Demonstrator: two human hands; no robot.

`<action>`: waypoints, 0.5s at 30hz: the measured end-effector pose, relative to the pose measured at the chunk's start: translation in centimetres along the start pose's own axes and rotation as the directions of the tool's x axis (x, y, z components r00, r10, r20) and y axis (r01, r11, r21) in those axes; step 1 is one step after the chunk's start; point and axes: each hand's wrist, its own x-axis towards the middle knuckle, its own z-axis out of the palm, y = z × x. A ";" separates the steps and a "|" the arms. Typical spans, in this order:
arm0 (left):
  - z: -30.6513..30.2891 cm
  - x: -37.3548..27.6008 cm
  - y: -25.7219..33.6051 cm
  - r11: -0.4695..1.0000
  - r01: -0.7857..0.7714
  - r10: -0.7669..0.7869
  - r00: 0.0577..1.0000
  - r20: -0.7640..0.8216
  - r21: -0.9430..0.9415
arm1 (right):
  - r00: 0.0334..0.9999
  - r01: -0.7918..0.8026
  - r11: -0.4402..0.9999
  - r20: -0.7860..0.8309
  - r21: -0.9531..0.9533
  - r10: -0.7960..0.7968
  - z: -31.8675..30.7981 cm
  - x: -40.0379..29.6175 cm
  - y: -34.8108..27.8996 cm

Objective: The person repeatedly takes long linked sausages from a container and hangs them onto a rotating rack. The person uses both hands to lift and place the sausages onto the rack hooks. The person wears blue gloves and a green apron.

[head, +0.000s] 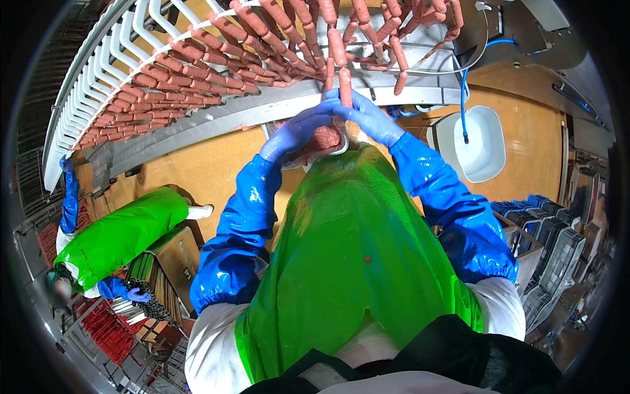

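My hands, in blue gloves, meet in front of my green apron [344, 236]. A pink sausage link [345, 86], joined to a strand hanging from above, runs down into my right hand [374, 120], whose fingers lie on both sides of it. My left hand [300, 128] reaches across from the left, its fingertips against the right hand's fingers; what they grip is hidden. Just below the hands is a metal container [346, 144] with pink ground meat [325, 138] in it. Linked sausages [216, 59] hang in many loops beyond, near a curved metal ledge [275, 106].
White hooks [106, 64] on a curved rail carry the sausage loops. A white tub [480, 147] with a blue hose [464, 108] stands on the tan floor at right, above stacked crates [546, 256]. At left a co-worker in a green apron [128, 231] reaches towards the rail beside a bin of rods [157, 280].
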 end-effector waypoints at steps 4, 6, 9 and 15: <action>-3.8 3.6 0.1 0.928 -0.031 -0.018 0.992 0.128 0.372 | 0.993 0.098 0.995 -0.063 -0.026 -0.100 1.6 -0.6 0.2; -0.8 6.2 2.2 0.955 -0.039 0.117 0.960 -0.254 0.295 | 0.992 -0.080 0.972 -0.109 -0.219 0.058 1.1 -0.4 2.1; -3.6 8.9 -2.1 0.935 -0.061 0.162 0.950 -0.266 0.348 | 0.999 -0.034 0.805 -0.010 -0.592 0.035 1.7 -0.7 -1.4; -1.6 7.2 0.4 0.996 -0.062 0.040 0.953 -0.300 -0.064 | 0.777 0.233 0.710 -0.312 -0.665 -0.547 -9.9 2.1 -17.7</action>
